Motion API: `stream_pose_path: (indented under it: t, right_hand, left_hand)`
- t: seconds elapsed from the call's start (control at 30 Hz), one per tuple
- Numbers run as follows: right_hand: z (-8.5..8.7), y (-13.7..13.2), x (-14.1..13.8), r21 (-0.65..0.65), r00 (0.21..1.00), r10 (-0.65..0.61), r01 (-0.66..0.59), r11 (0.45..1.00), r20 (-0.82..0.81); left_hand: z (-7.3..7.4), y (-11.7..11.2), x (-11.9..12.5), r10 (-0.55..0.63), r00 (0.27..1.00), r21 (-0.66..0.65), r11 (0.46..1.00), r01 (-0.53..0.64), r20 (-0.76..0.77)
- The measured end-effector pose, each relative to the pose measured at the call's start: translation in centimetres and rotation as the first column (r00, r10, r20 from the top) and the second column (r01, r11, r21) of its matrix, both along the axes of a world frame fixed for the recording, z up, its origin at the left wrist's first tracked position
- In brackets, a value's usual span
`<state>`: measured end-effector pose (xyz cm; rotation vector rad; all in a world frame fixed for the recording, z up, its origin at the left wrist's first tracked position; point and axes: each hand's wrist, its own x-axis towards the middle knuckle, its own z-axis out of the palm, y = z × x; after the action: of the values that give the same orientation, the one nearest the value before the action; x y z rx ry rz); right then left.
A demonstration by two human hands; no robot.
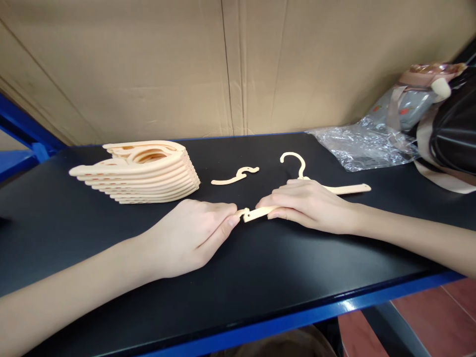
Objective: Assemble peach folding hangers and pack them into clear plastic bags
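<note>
My right hand (pixel 312 204) is closed around a cream plastic hanger (pixel 260 213). Its hook curves up behind my fingers and one arm sticks out to the right. Between thumb and fingers, my left hand (pixel 201 233) pinches a small cream plastic hanger piece (pixel 241 213). The tip of that piece meets the holed left end of the hanger; most of it is hidden by my fingers. Behind my hands lies a loose cream hanger arm (pixel 238 176) with a curved notch. A stack of cream hangers (pixel 156 186) stands behind my left hand.
Everything lies on a black tabletop (pixel 208 302) with a blue front edge (pixel 297 320). Cardboard (pixel 178 69) stands upright behind it. To the far right are a clear plastic bag (pixel 366 146), a strapped bottle (pixel 405 104) and a black bag (pixel 455 124).
</note>
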<state>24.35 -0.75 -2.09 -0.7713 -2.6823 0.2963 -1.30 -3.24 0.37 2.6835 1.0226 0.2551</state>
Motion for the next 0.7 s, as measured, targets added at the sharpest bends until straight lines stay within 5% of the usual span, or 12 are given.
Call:
stream_pose_path:
  t: [0.43,0.7]
  right_hand:
    - [0.0,0.1,0.1,-0.076,1.000,0.028,-0.029,0.997,-0.015]
    - [-0.3,0.3,0.4,-0.107,1.000,0.014,-0.016,0.994,-0.028]
  left_hand:
    - [-1.6,0.4,-0.4,-0.149,0.986,0.260,0.952,0.163,-0.072]
    - [-2.1,0.2,-0.6,-0.149,0.971,0.532,0.816,0.227,-0.186]
